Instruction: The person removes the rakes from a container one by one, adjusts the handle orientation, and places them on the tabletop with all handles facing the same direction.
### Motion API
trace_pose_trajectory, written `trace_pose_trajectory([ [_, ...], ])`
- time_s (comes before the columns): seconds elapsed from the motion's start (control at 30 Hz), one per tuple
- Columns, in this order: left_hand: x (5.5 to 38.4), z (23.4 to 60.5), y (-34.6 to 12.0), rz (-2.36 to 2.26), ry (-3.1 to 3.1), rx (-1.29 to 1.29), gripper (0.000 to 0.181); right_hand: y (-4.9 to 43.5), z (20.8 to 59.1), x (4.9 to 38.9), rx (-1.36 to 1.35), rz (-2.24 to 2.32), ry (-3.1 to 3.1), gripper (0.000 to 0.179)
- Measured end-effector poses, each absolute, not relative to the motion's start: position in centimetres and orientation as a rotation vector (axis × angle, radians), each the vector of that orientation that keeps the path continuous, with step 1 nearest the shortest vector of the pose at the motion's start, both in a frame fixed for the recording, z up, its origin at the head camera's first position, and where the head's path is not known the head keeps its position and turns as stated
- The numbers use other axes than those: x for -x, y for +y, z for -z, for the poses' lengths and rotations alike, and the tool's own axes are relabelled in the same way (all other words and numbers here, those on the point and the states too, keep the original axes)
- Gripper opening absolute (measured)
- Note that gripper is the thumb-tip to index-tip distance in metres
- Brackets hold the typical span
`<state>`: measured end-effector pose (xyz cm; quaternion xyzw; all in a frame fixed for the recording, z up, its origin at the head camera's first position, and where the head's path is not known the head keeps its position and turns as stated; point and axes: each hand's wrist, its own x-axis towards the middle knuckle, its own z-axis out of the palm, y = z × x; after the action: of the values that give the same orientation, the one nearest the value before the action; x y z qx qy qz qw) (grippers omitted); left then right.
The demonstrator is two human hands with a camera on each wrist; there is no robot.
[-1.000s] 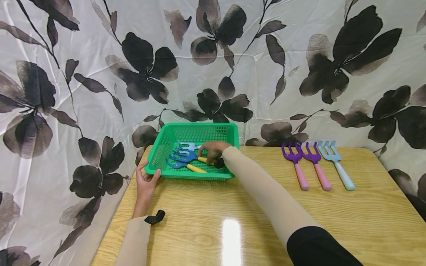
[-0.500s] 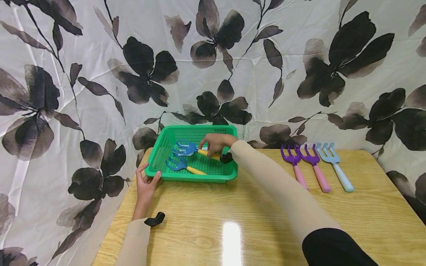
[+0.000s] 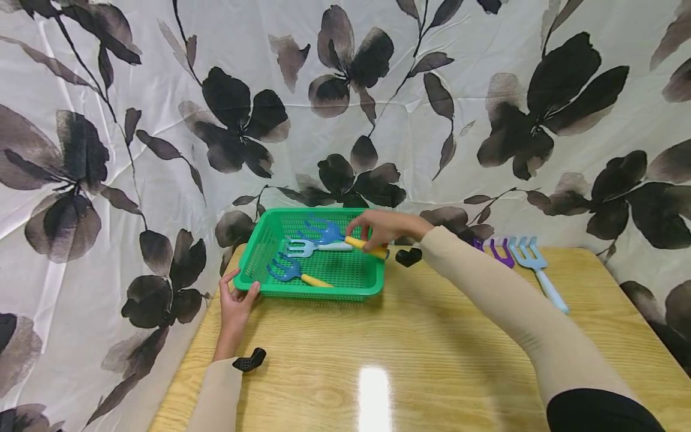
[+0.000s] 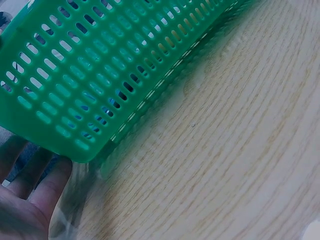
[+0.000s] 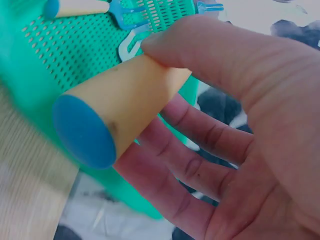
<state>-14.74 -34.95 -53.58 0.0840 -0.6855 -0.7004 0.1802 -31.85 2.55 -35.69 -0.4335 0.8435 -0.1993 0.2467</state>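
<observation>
My right hand [image 3: 385, 227] grips the yellow handle of a blue garden hand fork [image 3: 328, 231] over the right half of a green plastic basket [image 3: 302, 290]. The right wrist view shows the handle's blue end cap [image 5: 84, 131], with thumb above and fingers beneath. Inside the basket lie a light blue hand fork [image 3: 303, 248] and another blue hand fork [image 3: 288, 270] with a yellow handle. My left hand [image 3: 235, 309] holds the basket's near left corner, thumb at the front and fingers at the side.
On the wooden table [image 3: 313, 360], right of the basket, lie a light blue hand fork [image 3: 531, 261] and a purple hand fork [image 3: 502, 254], partly hidden by my right sleeve [image 3: 502, 288]. A floral cloth [image 3: 421, 138] hangs behind the table.
My right hand has lifted the blue hand fork and drawn it rightward, uncovering the light blue fork in the basket. My left hand stays at the basket's corner.
</observation>
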Motion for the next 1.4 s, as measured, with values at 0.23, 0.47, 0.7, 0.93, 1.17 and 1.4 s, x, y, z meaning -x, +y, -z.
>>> trace_pose_trajectory([
  [0.23,14.8,53.6,-35.1,1.992,-1.912,-0.207,0.074,8.0,35.4,30.9,1.174,0.673,2.317,0.051],
  [0.47,14.7,53.7,-34.8,1.997,-1.894,-0.202,0.071,13.9,35.8,29.8,1.113,0.783,2.383,0.054],
  [0.7,14.7,53.7,-34.8,1.999,-1.905,-0.220,0.069,20.0,36.0,27.9,1.022,0.889,2.431,0.051],
  [0.93,14.7,53.5,-34.8,2.000,-1.898,-0.203,0.069,25.5,37.3,25.8,0.934,0.892,2.530,0.047],
  [1.17,14.7,53.4,-34.6,2.037,-1.899,-0.197,0.071,31.2,39.9,22.4,0.827,0.967,2.592,0.054],
  [1.4,14.8,53.5,-34.8,1.999,-1.915,-0.230,0.071,36.1,43.0,19.3,0.798,1.030,2.688,0.051],
])
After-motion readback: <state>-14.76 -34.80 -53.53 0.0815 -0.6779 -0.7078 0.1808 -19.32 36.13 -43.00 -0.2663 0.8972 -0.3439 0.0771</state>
